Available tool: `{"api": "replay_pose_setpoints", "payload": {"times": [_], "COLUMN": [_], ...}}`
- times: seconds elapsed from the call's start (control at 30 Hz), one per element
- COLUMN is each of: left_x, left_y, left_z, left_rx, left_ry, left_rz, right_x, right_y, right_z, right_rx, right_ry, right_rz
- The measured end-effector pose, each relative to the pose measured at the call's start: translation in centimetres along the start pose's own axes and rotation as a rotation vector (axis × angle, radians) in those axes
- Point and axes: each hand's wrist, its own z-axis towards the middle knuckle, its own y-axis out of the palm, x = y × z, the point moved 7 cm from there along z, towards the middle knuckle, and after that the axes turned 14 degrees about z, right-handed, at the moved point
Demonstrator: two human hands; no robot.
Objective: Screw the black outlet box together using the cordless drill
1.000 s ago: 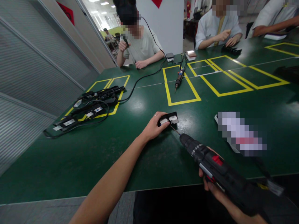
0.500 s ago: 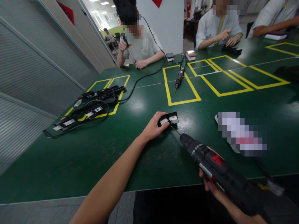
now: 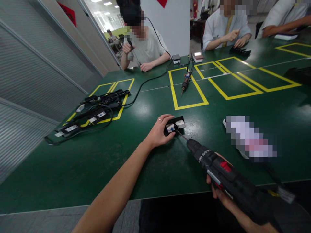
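My left hand (image 3: 160, 132) is closed around the left end of a small black part with white labels (image 3: 180, 124), which lies on the green table. The fingers are over its far edge and the thumb is at its near edge. A blue mark shows on the left label. In my right hand (image 3: 224, 198) is a black and red cordless drill (image 3: 216, 166), mostly covering that hand. Its long, thin bit (image 3: 182, 135) points up and left, and the tip meets or nearly meets the part's near edge; contact cannot be made out.
Black power strips and cables (image 3: 97, 113) lie at the left. A slim electric screwdriver (image 3: 186, 81) rests inside a yellow taped rectangle (image 3: 191, 106). At the right is a blurred pale object (image 3: 250, 139). Co-workers sit across the green table (image 3: 73, 174), one holding a tool.
My left thumb has shifted slightly down and left, uncovering more of the left label and its blue mark. The drill stays nearly in place.
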Motion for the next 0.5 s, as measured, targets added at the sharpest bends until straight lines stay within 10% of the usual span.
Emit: {"api": "replay_pose_setpoints", "payload": {"times": [0.5], "left_x": [3.3], "left_y": [0.5], "left_z": [0.7], "left_rx": [0.034], "left_ry": [0.173], "left_rz": [0.553], "right_x": [0.2], "right_y": [-0.2], "right_z": [-0.1], "right_rx": [0.022], "right_ry": [-0.042], "right_rz": [0.014]}}
